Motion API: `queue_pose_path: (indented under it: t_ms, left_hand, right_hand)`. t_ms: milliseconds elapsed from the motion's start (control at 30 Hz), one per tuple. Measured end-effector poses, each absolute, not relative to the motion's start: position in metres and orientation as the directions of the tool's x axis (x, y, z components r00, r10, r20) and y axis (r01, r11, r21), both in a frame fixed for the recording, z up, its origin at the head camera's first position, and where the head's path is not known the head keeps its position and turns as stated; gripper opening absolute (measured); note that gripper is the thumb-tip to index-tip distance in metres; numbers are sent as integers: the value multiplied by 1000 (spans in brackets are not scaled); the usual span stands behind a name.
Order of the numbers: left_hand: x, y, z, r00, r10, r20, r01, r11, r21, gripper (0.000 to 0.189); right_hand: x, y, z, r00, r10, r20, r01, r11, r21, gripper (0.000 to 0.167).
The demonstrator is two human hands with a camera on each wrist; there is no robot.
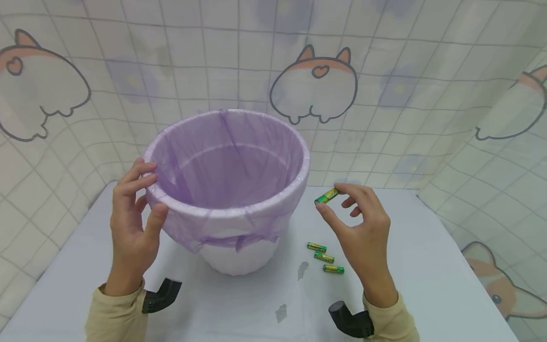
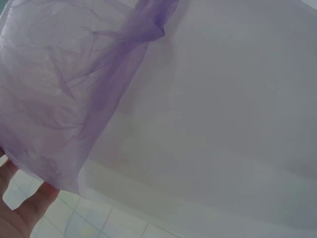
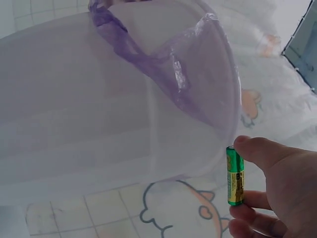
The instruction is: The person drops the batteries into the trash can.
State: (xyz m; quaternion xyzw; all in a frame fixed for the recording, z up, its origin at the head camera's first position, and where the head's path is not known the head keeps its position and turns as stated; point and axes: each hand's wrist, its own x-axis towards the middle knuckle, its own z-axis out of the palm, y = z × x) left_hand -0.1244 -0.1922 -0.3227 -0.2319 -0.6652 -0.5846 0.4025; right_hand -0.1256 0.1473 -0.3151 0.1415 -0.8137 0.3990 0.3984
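A white bin [image 1: 239,259] stands upright, lined with a purple plastic bag [image 1: 188,232] folded down over its rim. My left hand [image 1: 134,228] rests at the bin's left rim, fingers spread, with fingertips on the bagged edge and the thumb beside it. In the left wrist view, the left fingers [image 2: 42,201] meet the bag's edge. Right of the bin, my right hand [image 1: 363,228] pinches a green and yellow battery [image 1: 327,195] by its two ends between thumb and fingers. That battery [image 3: 235,176] is outside the bin, at about rim height in the right wrist view.
Three more green and yellow batteries [image 1: 324,257] lie on the white table [image 1: 427,266] right of the bin. Two grey patches [image 1: 281,313] mark the tabletop. Behind hangs a gridded curtain [image 1: 239,61] with cartoon corgis. Black mounts [image 1: 162,295] sit on both wrists.
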Motion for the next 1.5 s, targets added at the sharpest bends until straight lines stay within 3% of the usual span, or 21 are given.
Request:
queue_pose_path:
  t_ms: [400,1133,1500]
  left_hand:
    - [-123,-193,-321,-571,-158,806,775,220,592,51]
    - [-122,-192,-320,-586,-128,800,768,227,599,47]
    - [-121,-195,-319,-575,-122,809,773,245,586,46]
  right_hand:
    - [-124,140,-296,-596,102,797,-601,601,-526,42]
    - [-128,122,-271,-597,97,797,-639,543,-545,40]
    - [-137,109,-264,-611,32,791,-660,532,-531,40]
